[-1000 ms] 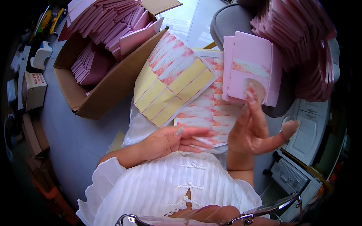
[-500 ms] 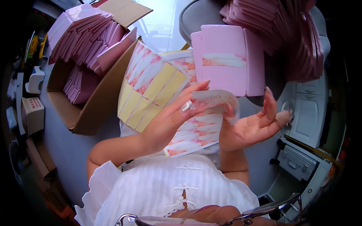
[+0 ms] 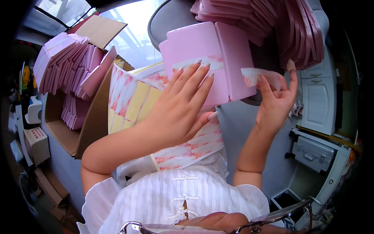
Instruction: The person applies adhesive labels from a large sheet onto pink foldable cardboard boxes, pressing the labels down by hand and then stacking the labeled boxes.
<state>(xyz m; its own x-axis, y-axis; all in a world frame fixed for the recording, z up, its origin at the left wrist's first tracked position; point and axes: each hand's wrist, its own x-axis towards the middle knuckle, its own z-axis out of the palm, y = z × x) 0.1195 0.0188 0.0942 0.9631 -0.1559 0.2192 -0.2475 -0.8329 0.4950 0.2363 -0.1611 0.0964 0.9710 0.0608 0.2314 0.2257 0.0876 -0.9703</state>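
Note:
My left hand (image 3: pixel 181 97) lies with its fingers stretched out over the near-left part of a pink flat piece (image 3: pixel 235 58), which looks like a folded box or sleeve. Its fingertips are at a pale label with pink-red floral print (image 3: pixel 216 60) stuck across that piece. At the right, my right hand (image 3: pixel 274 99) pinches a loose sticker (image 3: pixel 263 77) of the same floral kind, curled and held up beside the pink piece. A sticker sheet (image 3: pixel 136 99) rests on my lap, with bare yellow backing where stickers are gone. Another sheet of floral stickers (image 3: pixel 191 150) lies under my left forearm.
An open cardboard box (image 3: pixel 64 134) at the left holds stacked pink pieces (image 3: pixel 64 64). More pink stacks (image 3: pixel 296 35) sit on a grey seat (image 3: pixel 167 23) at the far right. A silver case (image 3: pixel 313 154) and a white cabinet (image 3: pixel 318 103) stand to the right.
My right hand has moved right and up, carrying the sticker away from my left hand. The left hand has let go of the sticker and spread over the pink piece. The view has shifted.

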